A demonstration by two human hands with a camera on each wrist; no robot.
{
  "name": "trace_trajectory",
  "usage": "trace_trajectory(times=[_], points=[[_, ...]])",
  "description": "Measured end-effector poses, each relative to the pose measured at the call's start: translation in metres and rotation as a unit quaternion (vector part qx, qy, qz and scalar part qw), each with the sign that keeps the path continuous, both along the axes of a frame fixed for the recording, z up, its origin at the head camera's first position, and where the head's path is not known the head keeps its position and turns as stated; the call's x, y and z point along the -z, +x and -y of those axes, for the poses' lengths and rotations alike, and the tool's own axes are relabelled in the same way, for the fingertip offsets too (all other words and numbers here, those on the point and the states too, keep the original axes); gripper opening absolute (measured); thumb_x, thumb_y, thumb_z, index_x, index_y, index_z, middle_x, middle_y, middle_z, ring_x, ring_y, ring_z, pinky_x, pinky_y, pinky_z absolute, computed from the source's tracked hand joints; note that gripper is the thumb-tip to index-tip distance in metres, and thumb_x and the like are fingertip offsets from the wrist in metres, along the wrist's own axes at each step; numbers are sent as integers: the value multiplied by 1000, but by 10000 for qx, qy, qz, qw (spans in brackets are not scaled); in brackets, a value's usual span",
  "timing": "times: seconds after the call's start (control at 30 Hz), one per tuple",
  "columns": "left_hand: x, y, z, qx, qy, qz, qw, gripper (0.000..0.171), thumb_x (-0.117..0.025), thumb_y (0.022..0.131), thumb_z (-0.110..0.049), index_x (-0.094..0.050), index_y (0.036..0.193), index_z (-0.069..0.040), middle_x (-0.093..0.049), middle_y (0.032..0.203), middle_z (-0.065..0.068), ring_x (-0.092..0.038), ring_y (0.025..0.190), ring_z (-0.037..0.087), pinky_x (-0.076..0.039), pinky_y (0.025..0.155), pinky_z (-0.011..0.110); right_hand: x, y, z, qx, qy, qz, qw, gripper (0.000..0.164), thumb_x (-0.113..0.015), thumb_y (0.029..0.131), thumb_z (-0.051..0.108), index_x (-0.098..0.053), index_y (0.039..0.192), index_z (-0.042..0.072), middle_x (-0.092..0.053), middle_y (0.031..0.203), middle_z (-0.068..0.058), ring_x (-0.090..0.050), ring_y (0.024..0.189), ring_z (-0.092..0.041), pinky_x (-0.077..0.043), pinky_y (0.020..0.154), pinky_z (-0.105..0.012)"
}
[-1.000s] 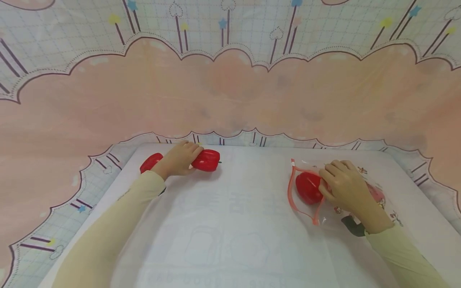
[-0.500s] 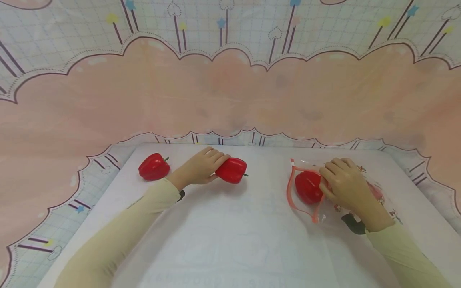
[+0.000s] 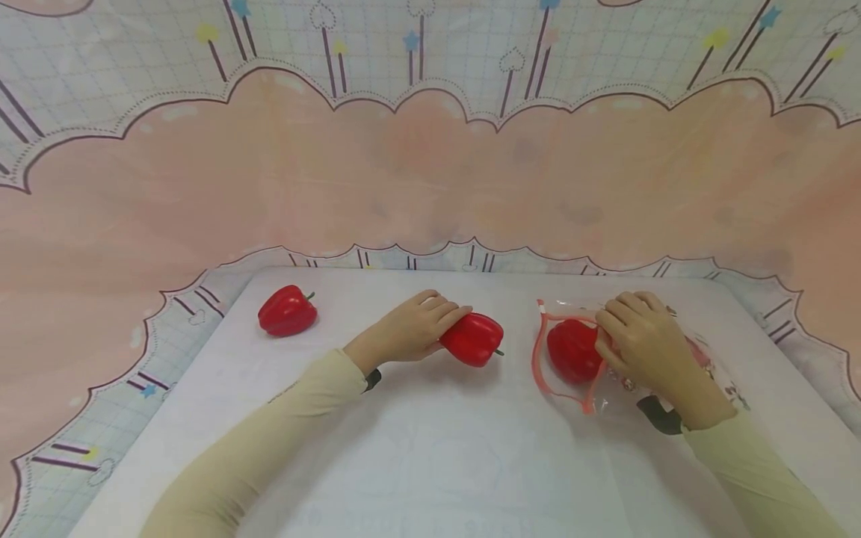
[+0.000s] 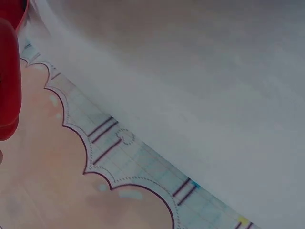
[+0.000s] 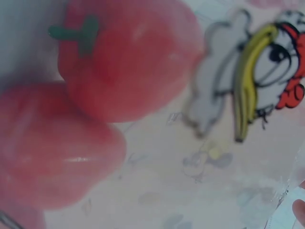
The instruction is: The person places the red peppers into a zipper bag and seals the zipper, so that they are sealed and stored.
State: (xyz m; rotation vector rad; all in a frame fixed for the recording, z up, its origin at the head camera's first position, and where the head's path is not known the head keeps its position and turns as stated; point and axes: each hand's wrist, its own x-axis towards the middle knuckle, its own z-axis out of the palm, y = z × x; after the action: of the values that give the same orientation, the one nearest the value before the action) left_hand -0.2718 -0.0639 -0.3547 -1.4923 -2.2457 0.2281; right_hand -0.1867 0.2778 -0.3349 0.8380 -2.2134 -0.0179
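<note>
My left hand [image 3: 413, 329] grips a red bell pepper [image 3: 472, 340] with a short green stem, above the middle of the white table. Only a red strip of a pepper [image 4: 8, 81] shows at the left wrist view's edge. My right hand [image 3: 642, 347] holds the upper edge of a clear printed zip bag [image 3: 536, 362] with an orange-pink zip strip. Inside the bag's open mouth sits a red bell pepper [image 3: 572, 351], partly behind the fingers. Through the film, the right wrist view shows an upper pepper [image 5: 138, 62] with a green stem and a lower pepper [image 5: 57, 148].
Another red bell pepper [image 3: 288, 311] lies on the white table [image 3: 403, 448] at the far left. A patterned cloth [image 3: 430, 179] rises behind the table and surrounds its edges. Cartoon prints [image 5: 257, 76] cover parts of the bag.
My left hand has carried its bell pepper rightward and nearer, toward the bag, uncovering the pepper at the far left. My right hand stays on the bag, which has shifted very slightly.
</note>
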Motion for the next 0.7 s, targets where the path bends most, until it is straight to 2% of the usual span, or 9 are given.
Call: trace_trajectory(times=[0.13,0.23,0.3,0.37,0.47,0.53,0.7], points=[[3,6,-13,14,53,3,10000,62,-76,77,-32,-51,129,-12,-64,117,1,-58,107,16,-48,98,32,-1,1,2,-23,-26,-10,10000,52,-27,94,33,-63,80,-2,-64,77,-17,-57,77,-32,-49,75,-50],[3,12,-23,36,139,24,9999,60,-76,76,-34,-52,127,-12,-64,117,1,-59,107,15,-48,98,32,-3,1,3,-75,-38,8,10000,39,-39,91,27,-64,82,-2,-65,79,-18,-58,78,-32,-50,76,-50],[4,15,-28,67,212,15,9998,59,-76,76,-36,-53,125,-13,-65,115,0,-59,106,15,-48,98,32,-4,1,4,-137,-53,22,9999,30,-48,84,22,-65,84,-3,-66,80,-18,-58,79,-33,-50,76,-50],[4,18,-32,129,265,-13,9996,57,-74,77,-37,-53,124,-13,-65,114,0,-60,105,14,-47,98,32,-5,1,6,-188,-67,12,9998,28,-51,81,21,-65,85,-3,-66,80,-18,-58,78,-33,-50,76,-50],[5,21,-38,196,283,-51,9994,55,-73,78,-38,-54,123,-13,-66,112,-1,-60,104,14,-47,98,31,-5,1,8,-204,-88,-64,9997,45,-35,93,30,-65,84,-3,-66,79,-18,-58,77,-32,-51,75,-50],[5,23,-42,217,255,-71,9994,54,-71,78,-40,-55,122,-14,-66,111,-2,-60,104,13,-46,99,31,-6,0,10,-213,-101,-128,9996,56,-26,96,36,-65,84,-3,-66,79,-18,-58,77,-32,-51,75,-50],[6,27,-51,143,134,40,9998,54,-70,79,-42,-55,123,-14,-65,114,-3,-59,106,12,-45,100,30,-7,-1,15,-313,-115,-194,9993,56,-25,96,34,-64,83,-2,-66,79,-17,-59,77,-32,-51,74,-49]])
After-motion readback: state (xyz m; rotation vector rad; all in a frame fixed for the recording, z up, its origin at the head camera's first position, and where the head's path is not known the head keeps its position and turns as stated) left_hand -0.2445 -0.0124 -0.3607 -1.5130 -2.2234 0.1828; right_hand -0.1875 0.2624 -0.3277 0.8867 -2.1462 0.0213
